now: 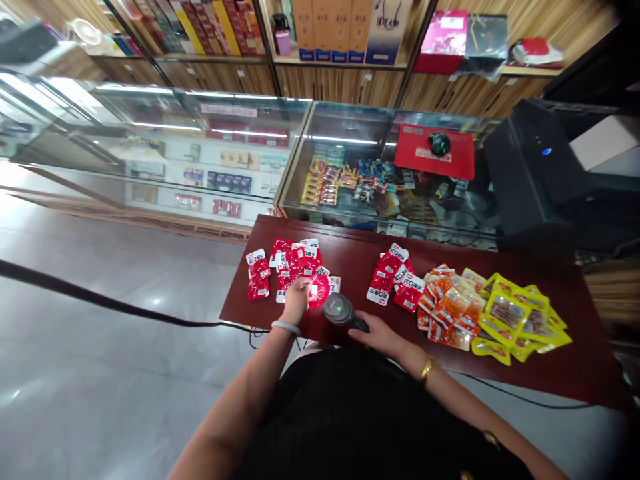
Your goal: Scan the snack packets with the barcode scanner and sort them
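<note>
My left hand pinches a red and white snack packet above the dark red table. My right hand is wrapped round the handle of a grey barcode scanner, whose green light shows on top. The scanner's head is close beside the packet, and a bright red glow falls on the packet's white label. Under and behind my left hand lies a loose pile of similar red packets. A short row of them sits at the left, and another group lies beyond my right hand.
Orange packets and yellow packets are heaped on the right of the table. Behind it stands a glass display counter with a red mat, a mouse and a dark machine. A black cable crosses at left.
</note>
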Tool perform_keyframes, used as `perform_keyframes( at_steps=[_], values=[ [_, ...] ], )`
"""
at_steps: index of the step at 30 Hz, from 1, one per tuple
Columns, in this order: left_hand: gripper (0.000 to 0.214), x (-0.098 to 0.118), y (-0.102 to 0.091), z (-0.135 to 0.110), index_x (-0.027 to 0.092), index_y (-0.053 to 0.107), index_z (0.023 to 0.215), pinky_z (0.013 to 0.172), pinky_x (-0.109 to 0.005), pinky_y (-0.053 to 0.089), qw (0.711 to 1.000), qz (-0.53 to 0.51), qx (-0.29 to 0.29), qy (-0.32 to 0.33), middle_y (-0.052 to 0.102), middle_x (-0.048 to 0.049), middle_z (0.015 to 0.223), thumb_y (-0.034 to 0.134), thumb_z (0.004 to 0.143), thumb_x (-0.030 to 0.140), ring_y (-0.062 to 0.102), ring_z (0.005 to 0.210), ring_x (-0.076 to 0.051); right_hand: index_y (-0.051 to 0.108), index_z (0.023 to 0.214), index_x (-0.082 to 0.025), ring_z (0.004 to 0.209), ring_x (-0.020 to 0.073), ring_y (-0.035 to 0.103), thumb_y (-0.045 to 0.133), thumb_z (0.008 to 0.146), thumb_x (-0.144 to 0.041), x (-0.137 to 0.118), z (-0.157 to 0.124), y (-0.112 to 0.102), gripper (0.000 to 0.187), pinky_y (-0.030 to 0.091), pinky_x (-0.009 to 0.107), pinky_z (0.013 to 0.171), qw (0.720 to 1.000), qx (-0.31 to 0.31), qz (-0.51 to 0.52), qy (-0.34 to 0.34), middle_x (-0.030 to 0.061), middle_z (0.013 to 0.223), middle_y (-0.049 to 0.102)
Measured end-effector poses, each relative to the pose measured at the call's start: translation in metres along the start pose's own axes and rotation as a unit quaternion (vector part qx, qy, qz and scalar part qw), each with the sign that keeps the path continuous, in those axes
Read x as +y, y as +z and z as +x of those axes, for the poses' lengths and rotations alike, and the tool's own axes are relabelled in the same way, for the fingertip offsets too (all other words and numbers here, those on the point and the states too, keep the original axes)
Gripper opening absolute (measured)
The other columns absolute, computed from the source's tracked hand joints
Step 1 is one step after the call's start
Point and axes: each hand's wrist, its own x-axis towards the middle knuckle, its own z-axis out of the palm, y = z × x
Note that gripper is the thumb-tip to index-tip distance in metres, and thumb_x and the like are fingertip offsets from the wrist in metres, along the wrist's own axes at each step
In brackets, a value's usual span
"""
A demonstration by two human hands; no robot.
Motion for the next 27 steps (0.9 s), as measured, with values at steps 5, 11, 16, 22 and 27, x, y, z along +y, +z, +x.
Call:
perform_keyframes(
  at_steps=[5, 11, 16, 22, 27],
  values=[
    [0.032, -0.001, -0.039, 0.015, 0.021, 0.06, 0.115, 0.082, -0.034, 0.049, 0.985, 0.147, 0.089, 0.005, 0.069, -0.0087, 0.103, 0.052, 0.086, 0.033, 0.065, 0.093, -0.023, 0.062, 0.118, -0.017, 0.08, 0.0214, 0.064, 0.071, 0.077, -0.051, 0.009, -0.013, -0.01, 0.055, 0.052, 0.031, 0.066, 0.999, 0.038, 0.014, 0.011, 0.0068, 0.092, 0.069],
    [0.058, 0.008, -0.029, 0.013, 0.017, 0.045, 0.134, 0.103, -0.047, 0.036, 0.941, 0.27, 0.202, 0.036, 0.051, -0.0168, 0.133, 0.06, 0.08, 0.035, 0.045, 0.125, -0.033, 0.058, 0.122, -0.016, 0.061, 0.0148, 0.057, 0.068, 0.079, -0.052, 0.029, -0.041, -0.027, 0.057, 0.046, 0.025, 0.054, 0.992, 0.101, 0.047, 0.056, 0.0023, 0.077, 0.064],
    [0.053, 0.047, 0.031, -0.004, 0.02, 0.046, 0.134, 0.107, -0.046, 0.029, 0.923, 0.311, 0.121, 0.189, 0.044, -0.0148, 0.139, 0.057, 0.084, 0.037, 0.037, 0.13, -0.031, 0.054, 0.123, -0.015, 0.048, 0.01, 0.046, 0.063, 0.083, -0.054, 0.043, -0.062, -0.043, 0.057, 0.038, 0.023, 0.046, 0.985, 0.129, 0.075, 0.091, -0.003, 0.065, 0.055],
    [0.057, 0.1, 0.135, -0.013, 0.021, 0.054, 0.123, 0.098, -0.04, 0.035, 0.897, 0.365, -0.089, 0.235, 0.052, -0.0136, 0.128, 0.065, 0.077, 0.054, 0.045, 0.117, -0.03, 0.052, 0.124, -0.014, 0.046, 0.0093, 0.043, 0.061, 0.082, -0.057, 0.046, -0.076, -0.055, 0.061, 0.034, 0.022, 0.045, 0.978, 0.164, 0.089, 0.09, -0.005, 0.062, 0.051],
    [0.05, 0.111, 0.172, -0.015, 0.019, 0.057, 0.108, 0.095, -0.039, 0.036, 0.875, 0.399, -0.085, 0.26, 0.052, -0.0154, 0.128, 0.066, 0.076, 0.055, 0.045, 0.119, -0.031, 0.053, 0.124, -0.013, 0.049, 0.0102, 0.045, 0.061, 0.082, -0.058, 0.046, -0.081, -0.059, 0.063, 0.036, 0.022, 0.046, 0.975, 0.186, 0.085, 0.082, -0.0023, 0.066, 0.056]
  ],
)
